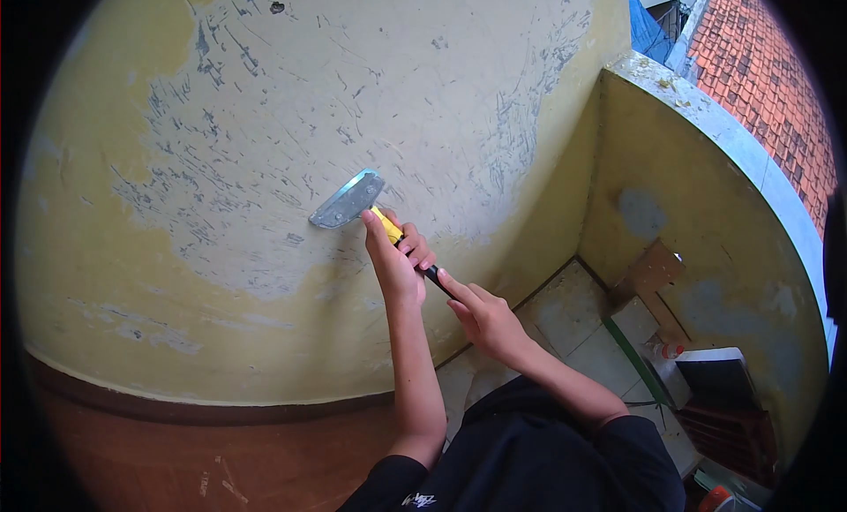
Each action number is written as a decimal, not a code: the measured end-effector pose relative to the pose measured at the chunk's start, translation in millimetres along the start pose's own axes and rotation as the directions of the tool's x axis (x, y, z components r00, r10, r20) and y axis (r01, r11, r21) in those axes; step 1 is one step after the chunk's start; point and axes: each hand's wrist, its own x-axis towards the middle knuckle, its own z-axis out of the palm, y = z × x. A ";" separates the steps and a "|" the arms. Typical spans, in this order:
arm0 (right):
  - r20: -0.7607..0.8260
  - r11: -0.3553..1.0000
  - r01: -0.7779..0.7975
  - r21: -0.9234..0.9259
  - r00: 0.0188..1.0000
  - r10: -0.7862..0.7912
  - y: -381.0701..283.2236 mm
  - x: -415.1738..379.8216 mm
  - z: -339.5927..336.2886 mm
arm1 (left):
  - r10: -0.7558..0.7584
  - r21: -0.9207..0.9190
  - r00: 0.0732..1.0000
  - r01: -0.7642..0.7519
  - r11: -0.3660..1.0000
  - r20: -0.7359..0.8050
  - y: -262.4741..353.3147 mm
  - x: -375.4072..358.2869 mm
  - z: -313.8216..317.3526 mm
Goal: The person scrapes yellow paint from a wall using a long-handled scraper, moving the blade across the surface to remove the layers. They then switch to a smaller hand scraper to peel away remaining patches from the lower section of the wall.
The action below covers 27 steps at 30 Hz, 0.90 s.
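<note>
A wide-bladed scraper (pixel 347 202) with a yellow and black handle is held up at the wall (pixel 291 88). My left hand (pixel 397 258) wraps the yellow upper part of the handle, thumb close under the blade. Lower down, my right hand (pixel 481 316) closes around the black end of the same handle. The blade tilts up to the right and appears to lie against the wall; exact contact is hard to tell. Around it the surface is pale, with many dark scratch marks, bordered by yellow paint.
A low yellow wall (pixel 706 203) with a pale ledge (pixel 737 128) meets this wall on the right. Below it stand a cardboard piece (pixel 651 269), a bottle with a red cap (pixel 666 349) and a dark red slatted item (pixel 728 437). Brown-red floor (pixel 221 459) lies at lower left.
</note>
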 end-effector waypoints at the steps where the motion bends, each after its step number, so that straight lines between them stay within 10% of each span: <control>1: 0.026 0.999 -0.028 0.015 0.999 0.027 -1.8 1.3 -1.4 | -0.005 -0.012 1.000 0.005 1.000 -0.009 0.8 0.5 1.0; 27: 0.043 0.991 -0.103 0.082 0.994 0.100 -14.8 1.9 -23.7 | -0.039 -0.037 0.999 0.039 0.999 0.016 -5.9 0.6 15.9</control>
